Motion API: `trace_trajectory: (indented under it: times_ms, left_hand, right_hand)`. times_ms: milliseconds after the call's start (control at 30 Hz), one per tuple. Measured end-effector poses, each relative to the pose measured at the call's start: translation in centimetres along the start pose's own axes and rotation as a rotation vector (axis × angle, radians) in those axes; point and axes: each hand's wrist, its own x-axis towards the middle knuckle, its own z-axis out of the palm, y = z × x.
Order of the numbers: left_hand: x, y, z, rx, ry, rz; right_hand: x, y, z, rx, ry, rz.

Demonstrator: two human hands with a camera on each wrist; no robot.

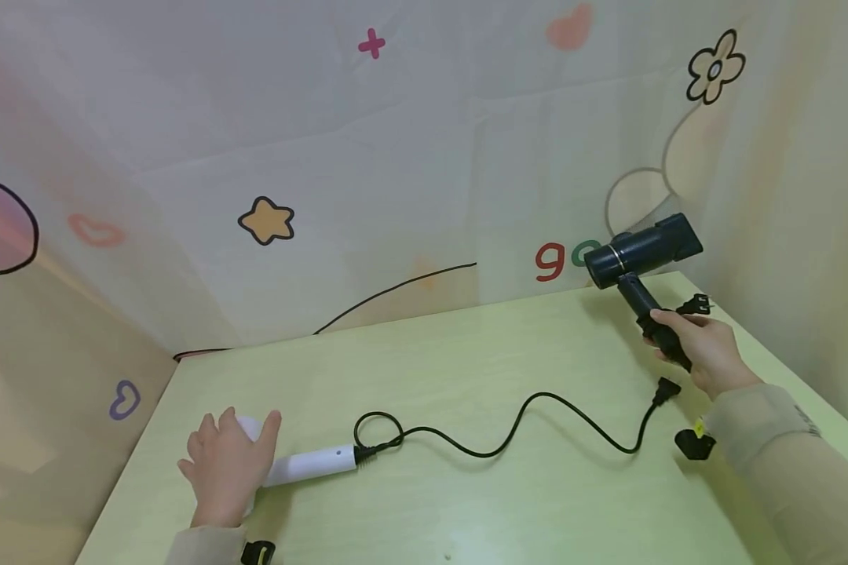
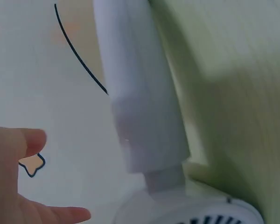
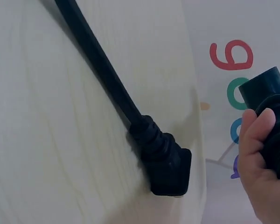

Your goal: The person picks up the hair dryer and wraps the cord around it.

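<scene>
In the head view my right hand (image 1: 710, 349) grips the handle of a dark hair dryer (image 1: 643, 253), raised above the far right of the table, its nozzle pointing right. Curled fingers (image 3: 256, 140) around that handle show in the right wrist view. My left hand (image 1: 228, 467), fingers spread, is over the head of a white hair dryer (image 1: 311, 464) at the front left, hiding most of that head. Seen from the left wrist, this dryer has a smooth handle (image 2: 140, 88) and a round slotted vent (image 2: 219, 217); the visible fingers stand apart from it.
A black cord (image 1: 480, 455) loops once and snakes right across the pale table (image 1: 424, 361), ending in a plug (image 1: 667, 390). Another black plug (image 1: 696, 304) lies behind the right hand. Behind the table hangs a printed curtain (image 1: 396, 157).
</scene>
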Motion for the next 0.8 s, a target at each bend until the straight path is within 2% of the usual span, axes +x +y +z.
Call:
trace_trajectory:
  times_ms: [200, 433, 800]
  left_hand:
    - [0.1, -1.6, 0.3, 0.036, -0.062, -0.056]
    - [0.1, -2.3, 0.4, 0.015, -0.155, -0.083]
    - [0.3, -2.6, 0.5, 0.012, -0.17, -0.083]
  right_hand:
    - [0.8, 0.2, -0.2, 0.017, 0.039, 0.055]
    - [1.2, 0.3, -0.4, 0.043, 0.062, 0.117]
    - [2.0, 0.5, -1.1, 0.076, 0.084, 0.226]
